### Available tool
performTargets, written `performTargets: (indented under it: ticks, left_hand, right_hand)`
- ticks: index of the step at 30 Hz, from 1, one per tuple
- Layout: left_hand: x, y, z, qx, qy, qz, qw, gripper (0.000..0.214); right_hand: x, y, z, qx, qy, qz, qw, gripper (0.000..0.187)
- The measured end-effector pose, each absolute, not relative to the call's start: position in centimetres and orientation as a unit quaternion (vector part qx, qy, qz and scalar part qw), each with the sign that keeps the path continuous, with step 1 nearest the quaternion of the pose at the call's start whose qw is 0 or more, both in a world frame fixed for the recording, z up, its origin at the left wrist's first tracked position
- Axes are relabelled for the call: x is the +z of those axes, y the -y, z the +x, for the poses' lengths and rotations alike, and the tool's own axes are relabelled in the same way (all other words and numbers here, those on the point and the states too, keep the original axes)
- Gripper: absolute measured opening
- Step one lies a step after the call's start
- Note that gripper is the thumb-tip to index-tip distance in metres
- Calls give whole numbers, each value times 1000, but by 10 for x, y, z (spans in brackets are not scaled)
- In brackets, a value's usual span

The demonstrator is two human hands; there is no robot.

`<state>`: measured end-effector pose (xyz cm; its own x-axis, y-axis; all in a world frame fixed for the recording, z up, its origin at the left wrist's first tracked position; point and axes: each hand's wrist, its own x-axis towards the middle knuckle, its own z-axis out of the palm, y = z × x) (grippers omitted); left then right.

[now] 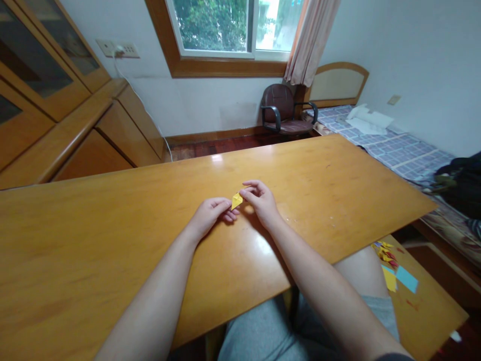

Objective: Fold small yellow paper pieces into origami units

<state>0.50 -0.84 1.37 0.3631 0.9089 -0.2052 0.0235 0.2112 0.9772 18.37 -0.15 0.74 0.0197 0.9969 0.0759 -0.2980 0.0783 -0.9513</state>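
Note:
A small piece of folded yellow paper (pixel 237 200), kite-shaped with crease lines, is held just above the wooden table (pixel 112 240). My left hand (pixel 215 213) pinches its lower left corner between thumb and fingers. On the opposite side, my right hand (pixel 260 199) grips the upper right edge with thumb and forefinger. Both hands are closed on the same paper, and their fingers hide its ends.
On a lower wooden surface at the right lie several yellow and red folded paper pieces (pixel 386 254), a yellow sheet (pixel 389 279) and a blue sheet (pixel 407 279). Past the table stand a brown armchair (pixel 280 108) and a bed (pixel 406 145). Wooden cabinets (pixel 112 130) line the left wall.

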Motion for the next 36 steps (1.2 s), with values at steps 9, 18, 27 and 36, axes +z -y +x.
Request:
performTargets:
  ticks: [9, 18, 27, 36]
  left_hand:
    - [14, 8, 8, 402, -468, 512, 598, 34]
    - [14, 5, 9, 443, -456, 477, 607, 30]
    - [8, 6, 6, 433, -443, 513, 594, 30]
    - [10, 8, 6, 415, -458, 530, 581, 30]
  right_hand:
    - [6, 3, 182, 535, 473, -395, 577, 33]
    - [4, 6, 187, 417, 656, -368, 510, 15]
    - [3, 7, 187, 486, 603, -379, 506, 19]
    - [-1, 3, 188, 496, 608, -363, 502, 19]
